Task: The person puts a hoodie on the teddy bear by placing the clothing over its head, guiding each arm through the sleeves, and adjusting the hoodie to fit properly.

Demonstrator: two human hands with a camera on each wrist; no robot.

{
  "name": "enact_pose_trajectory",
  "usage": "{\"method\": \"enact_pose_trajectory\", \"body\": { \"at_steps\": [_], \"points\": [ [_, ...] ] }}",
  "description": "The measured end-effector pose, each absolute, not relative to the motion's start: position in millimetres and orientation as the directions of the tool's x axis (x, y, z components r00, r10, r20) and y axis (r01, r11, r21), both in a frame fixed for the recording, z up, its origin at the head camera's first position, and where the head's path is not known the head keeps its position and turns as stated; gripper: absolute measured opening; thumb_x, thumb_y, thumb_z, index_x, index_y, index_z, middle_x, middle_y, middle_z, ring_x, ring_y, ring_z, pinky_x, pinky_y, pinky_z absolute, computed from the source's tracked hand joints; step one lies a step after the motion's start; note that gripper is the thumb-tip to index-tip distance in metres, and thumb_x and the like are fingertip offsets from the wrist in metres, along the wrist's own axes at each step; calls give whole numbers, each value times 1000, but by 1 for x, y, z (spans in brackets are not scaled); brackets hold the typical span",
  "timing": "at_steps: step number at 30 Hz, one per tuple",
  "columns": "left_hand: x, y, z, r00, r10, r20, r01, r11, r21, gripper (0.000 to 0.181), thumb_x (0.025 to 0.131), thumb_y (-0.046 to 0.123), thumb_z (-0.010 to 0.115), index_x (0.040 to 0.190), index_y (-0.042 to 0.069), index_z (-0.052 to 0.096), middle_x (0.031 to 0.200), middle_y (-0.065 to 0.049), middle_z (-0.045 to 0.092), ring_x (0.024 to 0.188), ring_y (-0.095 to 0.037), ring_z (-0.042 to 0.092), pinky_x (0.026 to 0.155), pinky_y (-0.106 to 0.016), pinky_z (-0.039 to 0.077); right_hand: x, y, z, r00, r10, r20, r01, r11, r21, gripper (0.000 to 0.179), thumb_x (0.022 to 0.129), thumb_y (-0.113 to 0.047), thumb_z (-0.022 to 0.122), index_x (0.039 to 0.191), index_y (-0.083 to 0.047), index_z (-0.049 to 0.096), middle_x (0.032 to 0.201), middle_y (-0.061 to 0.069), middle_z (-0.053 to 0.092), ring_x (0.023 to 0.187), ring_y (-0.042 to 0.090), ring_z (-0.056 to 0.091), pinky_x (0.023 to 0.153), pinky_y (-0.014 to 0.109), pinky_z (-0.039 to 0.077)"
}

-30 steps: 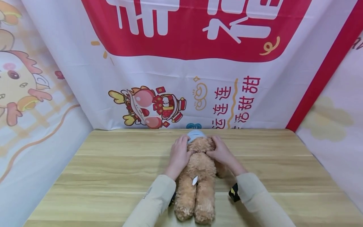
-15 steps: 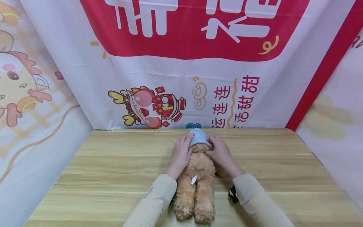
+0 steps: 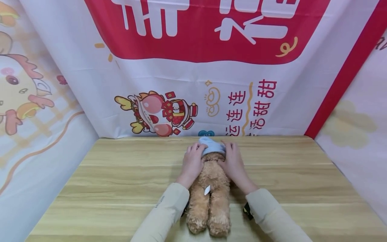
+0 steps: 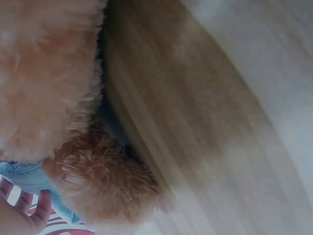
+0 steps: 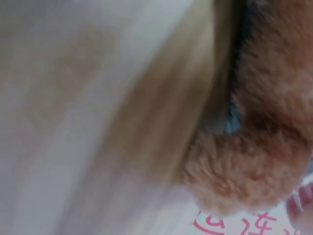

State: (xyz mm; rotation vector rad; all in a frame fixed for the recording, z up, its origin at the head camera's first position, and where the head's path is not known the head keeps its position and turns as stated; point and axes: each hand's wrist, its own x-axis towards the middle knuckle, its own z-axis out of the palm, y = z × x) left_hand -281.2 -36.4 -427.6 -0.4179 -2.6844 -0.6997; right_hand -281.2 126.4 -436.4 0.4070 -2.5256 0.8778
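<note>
A light brown teddy bear (image 3: pixel 213 181) lies lengthwise on the wooden table, legs toward me, with a white tag (image 3: pixel 207 190) between its hips. Pale blue cloth, a soft hat (image 3: pixel 214 146), covers the top of its head. My left hand (image 3: pixel 192 163) grips the hat's left side, thumb near the bear's neck. On the other side my right hand (image 3: pixel 234 163) holds the hat's right edge, its thumb also by the neck. In the left wrist view, fingers (image 4: pixel 43 208) touch the blue cloth beyond the bear's furry arm (image 4: pixel 105 181). Fingers also show at the right wrist view's lower right corner.
The wooden table (image 3: pixel 127 181) extends to both sides of the bear. A printed white and red cloth (image 3: pixel 169 74) hangs right behind its far edge, close to the hat. Patterned cloth walls (image 3: pixel 39 101) stand left and right.
The blue hat has come down over the back of the bear's head, hiding fur that showed before. My right hand has shifted slightly inward onto the hat's edge; the left has barely moved.
</note>
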Motion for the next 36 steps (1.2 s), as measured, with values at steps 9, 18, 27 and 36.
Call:
{"method": "enact_pose_trajectory", "body": {
  "at_steps": [9,18,27,36],
  "points": [
    [-281,-36,-430,-907,204,368,365,816,447,41,81,-1,68,117,15,58,134,-18,52,125,-38,49,100,-54,42,-289,133,-433,-904,-213,369,-402,716,-571,42,74,1,74,113,1,60,116,19,56,109,35,57,95,48,48],
    [-281,-34,-430,-912,189,364,349,824,447,53,76,-8,65,121,17,53,123,-13,57,108,-35,59,90,-46,44,-286,129,-440,-876,-150,459,-415,719,-558,31,68,8,73,95,-3,62,100,14,59,93,29,60,82,43,53],
    [-285,-35,-429,-912,183,368,338,843,419,66,73,-11,64,133,14,53,117,-12,59,102,-33,59,86,-43,44,-284,128,-439,-887,-135,443,-391,730,-561,52,72,11,68,122,0,61,110,19,62,103,33,61,88,45,53],
    [-286,-36,-428,-895,219,390,366,859,358,49,71,-12,62,113,12,60,108,-10,60,98,-30,59,82,-42,45,-285,128,-440,-855,-148,497,-436,723,-536,33,71,10,67,104,3,67,104,19,69,98,34,64,86,45,53]
  ]
}}
